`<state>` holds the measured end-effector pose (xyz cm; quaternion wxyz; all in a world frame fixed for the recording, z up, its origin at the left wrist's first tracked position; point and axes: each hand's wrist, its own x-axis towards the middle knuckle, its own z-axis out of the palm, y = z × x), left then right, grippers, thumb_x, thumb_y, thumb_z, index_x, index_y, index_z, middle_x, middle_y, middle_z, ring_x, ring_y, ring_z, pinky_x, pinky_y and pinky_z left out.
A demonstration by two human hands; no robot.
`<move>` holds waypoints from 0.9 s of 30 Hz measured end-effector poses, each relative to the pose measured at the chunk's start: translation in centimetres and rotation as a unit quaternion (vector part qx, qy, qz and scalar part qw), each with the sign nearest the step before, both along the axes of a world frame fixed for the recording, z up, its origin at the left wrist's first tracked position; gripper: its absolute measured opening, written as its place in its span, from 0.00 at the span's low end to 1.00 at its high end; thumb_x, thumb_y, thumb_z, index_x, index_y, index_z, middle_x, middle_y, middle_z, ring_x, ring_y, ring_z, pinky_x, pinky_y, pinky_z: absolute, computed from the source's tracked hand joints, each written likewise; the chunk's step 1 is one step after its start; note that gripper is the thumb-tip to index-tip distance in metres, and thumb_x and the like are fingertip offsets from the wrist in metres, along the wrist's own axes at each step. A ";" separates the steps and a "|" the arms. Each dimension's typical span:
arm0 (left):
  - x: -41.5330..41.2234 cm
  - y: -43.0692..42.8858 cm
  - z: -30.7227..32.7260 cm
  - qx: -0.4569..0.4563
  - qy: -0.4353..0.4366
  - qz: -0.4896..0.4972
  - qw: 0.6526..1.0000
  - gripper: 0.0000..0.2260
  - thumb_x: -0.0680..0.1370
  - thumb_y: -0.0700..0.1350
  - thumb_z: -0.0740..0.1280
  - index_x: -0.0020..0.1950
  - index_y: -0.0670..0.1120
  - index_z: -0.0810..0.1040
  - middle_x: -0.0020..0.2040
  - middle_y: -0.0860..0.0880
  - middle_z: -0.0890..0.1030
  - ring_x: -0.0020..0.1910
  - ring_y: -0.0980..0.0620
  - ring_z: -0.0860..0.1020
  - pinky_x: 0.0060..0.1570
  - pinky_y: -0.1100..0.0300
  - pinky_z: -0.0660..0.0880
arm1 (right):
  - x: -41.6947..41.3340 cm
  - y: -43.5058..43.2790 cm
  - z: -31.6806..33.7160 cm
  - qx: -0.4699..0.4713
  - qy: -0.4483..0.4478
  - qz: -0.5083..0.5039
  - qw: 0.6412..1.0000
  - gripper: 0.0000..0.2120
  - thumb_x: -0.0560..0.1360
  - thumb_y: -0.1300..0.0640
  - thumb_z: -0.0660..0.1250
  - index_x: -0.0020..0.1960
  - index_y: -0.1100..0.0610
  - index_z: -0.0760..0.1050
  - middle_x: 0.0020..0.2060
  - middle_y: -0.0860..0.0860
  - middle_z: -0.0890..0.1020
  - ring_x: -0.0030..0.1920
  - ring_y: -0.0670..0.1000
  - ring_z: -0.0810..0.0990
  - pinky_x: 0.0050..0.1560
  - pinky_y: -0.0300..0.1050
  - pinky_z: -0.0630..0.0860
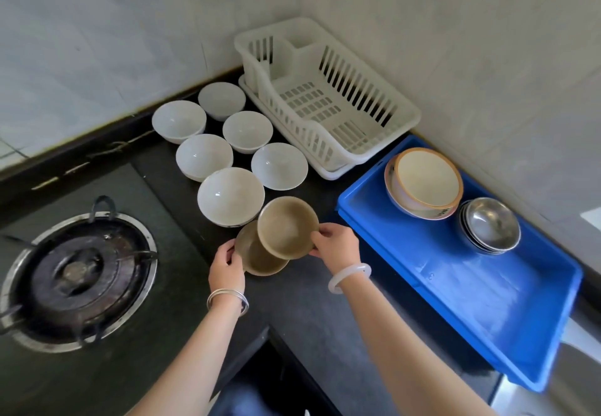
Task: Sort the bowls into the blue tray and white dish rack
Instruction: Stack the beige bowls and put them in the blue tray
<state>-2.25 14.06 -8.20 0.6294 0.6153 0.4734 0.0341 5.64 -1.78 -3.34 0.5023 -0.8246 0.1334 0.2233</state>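
My right hand [336, 243] pinches the rim of a brown bowl [286, 225], tilted and lifted over a second brown bowl [260, 261]. My left hand [226, 267] holds the left edge of that lower bowl on the black counter. Several white bowls [230, 197] stand behind them. The white dish rack [325, 96] sits in the corner with nothing in it. The blue tray [455, 285] lies to the right and holds stacked cream bowls [426, 181] and stacked steel bowls [491, 223] at its far end.
A gas burner [76, 272] sits in the counter at the left. Tiled walls close off the back and right sides. The counter's front edge runs below my arms.
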 end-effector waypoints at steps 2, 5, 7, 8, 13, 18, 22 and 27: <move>0.0 0.1 0.1 -0.031 -0.010 0.022 0.999 0.14 0.79 0.42 0.58 0.63 0.44 0.75 0.61 0.41 0.77 0.59 0.41 0.76 0.55 0.51 0.76 | -0.7 0.9 0.1 -0.028 -0.004 0.025 0.999 0.06 0.75 0.59 0.66 0.49 0.53 0.79 0.38 0.48 0.82 0.37 0.46 0.83 0.41 0.40 0.81; 0.0 0.2 0.2 -0.075 -0.015 0.053 0.996 0.17 0.80 0.47 0.58 0.66 0.43 0.73 0.63 0.41 0.76 0.58 0.41 0.76 0.55 0.50 0.76 | -1.1 2.0 0.1 -0.061 -0.010 0.055 0.997 0.03 0.74 0.59 0.66 0.45 0.52 0.77 0.36 0.49 0.81 0.37 0.48 0.83 0.44 0.44 0.82; 0.0 0.3 0.2 -0.100 -0.011 0.061 0.993 0.18 0.80 0.48 0.58 0.67 0.42 0.71 0.63 0.41 0.75 0.58 0.40 0.76 0.55 0.50 0.76 | -1.2 2.6 0.0 -0.090 -0.016 0.073 0.993 0.03 0.75 0.59 0.66 0.45 0.53 0.76 0.36 0.51 0.81 0.38 0.50 0.83 0.42 0.42 0.81; 0.0 0.3 0.2 -0.110 -0.013 0.061 0.992 0.17 0.80 0.47 0.58 0.67 0.42 0.71 0.62 0.40 0.75 0.59 0.39 0.76 0.54 0.50 0.76 | -1.2 2.8 -0.1 -0.100 -0.017 0.078 0.992 0.02 0.75 0.59 0.66 0.45 0.53 0.76 0.37 0.51 0.81 0.38 0.51 0.83 0.41 0.41 0.80; -0.1 0.5 -0.1 -0.100 -0.016 0.021 0.995 0.13 0.79 0.39 0.60 0.63 0.39 0.74 0.61 0.38 0.77 0.54 0.43 0.76 0.52 0.52 0.76 | -1.1 3.5 -0.9 -0.136 -0.011 0.095 0.986 0.02 0.75 0.59 0.66 0.46 0.54 0.75 0.39 0.52 0.80 0.40 0.52 0.82 0.38 0.39 0.78; -0.1 1.0 -0.5 -0.080 -0.005 0.017 0.997 0.12 0.78 0.36 0.61 0.61 0.40 0.75 0.59 0.38 0.78 0.52 0.43 0.77 0.53 0.51 0.77 | -0.8 3.3 -2.2 -0.152 -0.004 0.101 0.983 0.10 0.74 0.56 0.67 0.55 0.52 0.75 0.43 0.49 0.78 0.37 0.46 0.77 0.33 0.34 0.71; -0.1 1.1 -0.5 -0.107 -0.009 0.038 0.993 0.11 0.78 0.35 0.59 0.57 0.39 0.77 0.56 0.38 0.79 0.53 0.40 0.79 0.53 0.52 0.77 | -0.7 2.6 -3.2 -0.087 0.064 0.075 0.991 0.14 0.75 0.58 0.65 0.60 0.55 0.75 0.45 0.52 0.81 0.41 0.51 0.83 0.45 0.46 0.82; 0.3 0.0 0.4 -0.147 -0.020 0.055 0.987 0.06 0.79 0.41 0.60 0.51 0.42 0.76 0.51 0.41 0.79 0.49 0.43 0.79 0.51 0.52 0.76 | -1.0 1.8 -3.4 0.010 0.115 0.039 0.993 0.14 0.76 0.60 0.65 0.62 0.54 0.75 0.52 0.52 0.80 0.37 0.46 0.82 0.34 0.34 0.80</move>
